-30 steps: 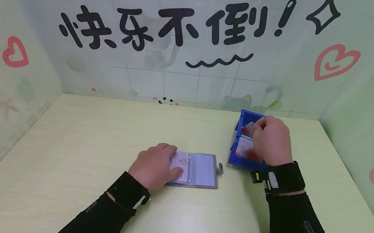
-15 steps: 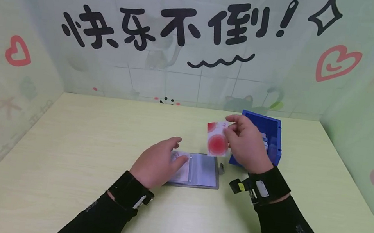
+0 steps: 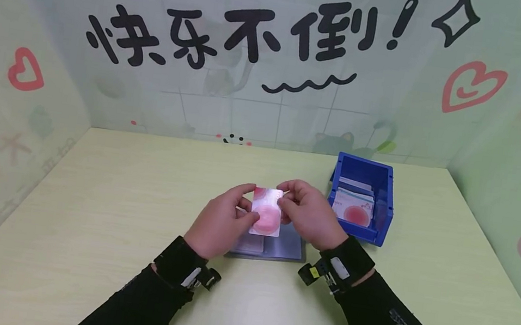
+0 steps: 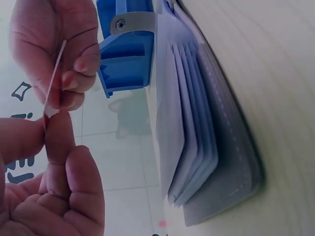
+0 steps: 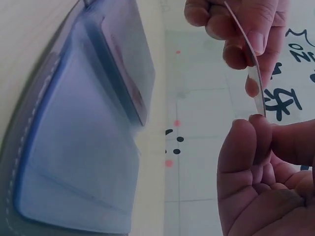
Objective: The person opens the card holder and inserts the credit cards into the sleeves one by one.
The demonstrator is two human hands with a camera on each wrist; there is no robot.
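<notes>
A pink-and-white card (image 3: 266, 214) with a large round red spot stands between both hands above the card holder. My left hand (image 3: 221, 220) pinches its left edge between thumb and fingers, and my right hand (image 3: 310, 216) pinches the right edge. Below lies the grey card holder (image 3: 285, 247), opened out, its clear sleeves (image 4: 189, 128) fanned in the left wrist view. In the right wrist view one side of the holder bears a sleeve with a card (image 5: 129, 59) in it; the sleeve (image 5: 83, 162) on the other side looks plain. The hands cover part of the holder.
At the back right stands a blue plastic bin (image 3: 385, 201) with several cards (image 3: 353, 206) inside. A snap strap (image 4: 138, 22) sticks out from the holder's edge. A printed cloth backdrop (image 3: 227, 114) closes off the table's (image 3: 149, 181) far side.
My right hand has lifted the card out of the blue bin and carried it left over the holder. My left hand has risen from the holder and taken hold of the card's other edge.
</notes>
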